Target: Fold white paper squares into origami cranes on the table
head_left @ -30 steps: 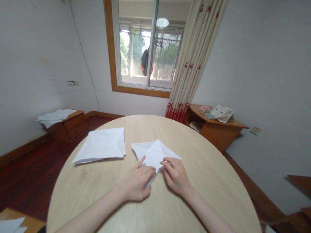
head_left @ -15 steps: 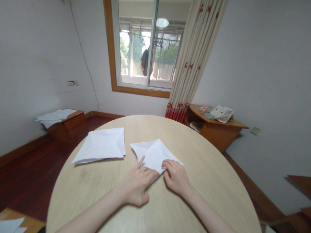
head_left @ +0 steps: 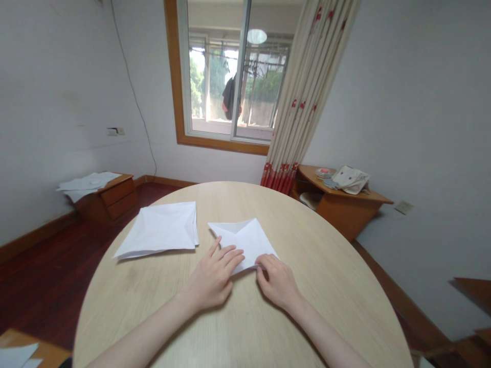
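Observation:
A white sheet of paper with creases and folded-in flaps lies on the round wooden table. My left hand rests on its near left part, palm down, with the fingers stretched out and spread. At the near right edge, my right hand pinches the paper between curled fingers and thumb. The part of the paper under both hands is hidden. To the left of it lies a stack of creased white paper, touched by neither hand.
Behind the table stand a small drawer cabinet with papers on top and, at right, a wooden corner desk holding a cloth bag. A long curtain hangs beside the window.
The paper's near corner has been folded up, leaving a straighter near edge. My left hand has shifted slightly away from me and its fingers have straightened. My right hand has barely moved.

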The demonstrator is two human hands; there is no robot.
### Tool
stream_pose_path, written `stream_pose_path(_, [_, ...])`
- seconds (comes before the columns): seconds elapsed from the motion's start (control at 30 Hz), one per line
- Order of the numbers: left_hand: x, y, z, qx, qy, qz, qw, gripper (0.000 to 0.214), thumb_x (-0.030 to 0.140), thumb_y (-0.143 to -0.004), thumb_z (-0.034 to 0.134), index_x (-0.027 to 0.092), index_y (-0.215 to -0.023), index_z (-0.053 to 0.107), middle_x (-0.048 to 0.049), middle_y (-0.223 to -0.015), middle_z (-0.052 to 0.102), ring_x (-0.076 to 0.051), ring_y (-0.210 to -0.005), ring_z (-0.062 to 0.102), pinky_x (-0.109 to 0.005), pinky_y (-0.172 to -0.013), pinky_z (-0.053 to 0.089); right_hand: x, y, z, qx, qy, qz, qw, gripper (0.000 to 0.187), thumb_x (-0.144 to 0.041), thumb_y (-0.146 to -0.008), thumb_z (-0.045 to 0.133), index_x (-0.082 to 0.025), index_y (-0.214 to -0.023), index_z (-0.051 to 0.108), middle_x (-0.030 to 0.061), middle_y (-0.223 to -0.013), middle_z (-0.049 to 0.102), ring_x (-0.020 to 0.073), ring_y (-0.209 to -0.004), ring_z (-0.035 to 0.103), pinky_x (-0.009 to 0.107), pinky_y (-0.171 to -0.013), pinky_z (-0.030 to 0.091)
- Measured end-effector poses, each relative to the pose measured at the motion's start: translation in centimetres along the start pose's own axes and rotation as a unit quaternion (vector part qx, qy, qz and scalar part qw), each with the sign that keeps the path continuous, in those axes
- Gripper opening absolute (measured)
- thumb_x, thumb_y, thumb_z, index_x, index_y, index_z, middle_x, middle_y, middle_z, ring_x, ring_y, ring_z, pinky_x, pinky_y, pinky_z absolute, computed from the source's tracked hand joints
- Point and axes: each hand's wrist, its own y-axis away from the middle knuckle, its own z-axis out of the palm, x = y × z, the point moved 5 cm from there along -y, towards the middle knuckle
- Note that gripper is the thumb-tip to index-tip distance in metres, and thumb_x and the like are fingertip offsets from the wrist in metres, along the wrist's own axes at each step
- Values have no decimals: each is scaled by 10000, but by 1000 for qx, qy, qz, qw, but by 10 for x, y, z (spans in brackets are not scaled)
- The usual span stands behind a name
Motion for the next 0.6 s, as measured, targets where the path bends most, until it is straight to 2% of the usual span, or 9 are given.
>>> stream_pose_path(0.13, [-2,-1,-3,44,-29,-24,998,641,80,-702,465,153,-1337,417,-117,-1378,524,-283,-1274,456,-549,-1141,204,0,0,1,-1,-17,12,1000,144,-149,-860,418,-196,-841,553,62,-830,663,212,-798,604,303,-697,431])
stream_pose_path(0.27, [-5,-1,-10,112,-42,-51,992,676,67,-743,432,165,-1395,284,-136,-1376,512,-276,-1269,464,-527,-1103,300,-1,1,2,-11,-30,21,999,160,-166,-881,408,-193,-871,565,70,-862,673,214,-814,619,308,-704,451])
stream_pose_path(0.4, [-8,1,-14,169,-16,-91,981,675,82,-801,419,189,-1428,192,-147,-1381,480,-267,-1278,452,-482,-1049,396,-4,1,3,-23,-62,18,998,194,-180,-900,398,-184,-938,587,85,-923,690,221,-860,637,326,-736,477])
stream_pose_path(0.6, [-12,4,-10,205,40,-130,969,629,149,-891,424,215,-1448,139,-156,-1439,373,-276,-1341,371,-489,-1066,383,-6,0,5,-31,-160,36,986,228,-202,-906,411,-177,-1031,601,96,-1016,699,211,-892,654,350,-802,506])
